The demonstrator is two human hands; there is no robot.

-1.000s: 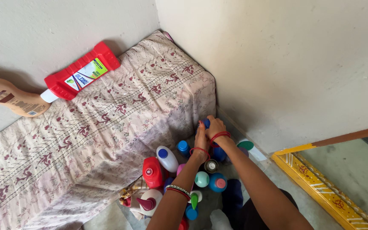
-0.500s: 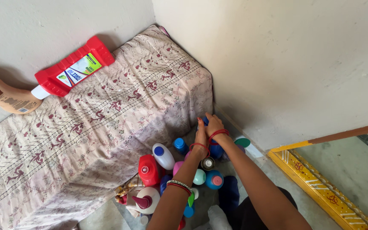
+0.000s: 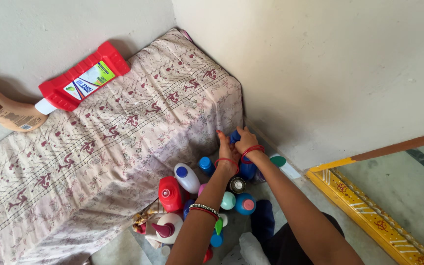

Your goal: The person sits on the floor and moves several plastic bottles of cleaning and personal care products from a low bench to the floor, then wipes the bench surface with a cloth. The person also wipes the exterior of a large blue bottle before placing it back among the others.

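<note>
Both my hands meet on a blue bottle point(image 3: 247, 169) standing on the floor by the corner of a cloth-covered platform point(image 3: 123, 122). My left hand point(image 3: 225, 152) presses against the bottle's top from the left. My right hand point(image 3: 246, 141) wraps the blue cap from the right. The bottle's body shows below my right wrist; its top is mostly hidden by my fingers. A cluster of several bottles stands just in front of my hands, among them a red bottle point(image 3: 170, 194) and a white bottle with a blue cap point(image 3: 186, 177).
A big red bottle point(image 3: 79, 77) and a tan bottle point(image 3: 6, 112) lie on the patterned cloth against the wall. A white container with a green lid point(image 3: 281, 164) lies by the right wall. A yellow painted frame point(image 3: 369, 216) runs along the floor at right.
The view has shifted slightly. My left hand has slid up beside the blue bottle's cap, and both hands sit a little higher on it.
</note>
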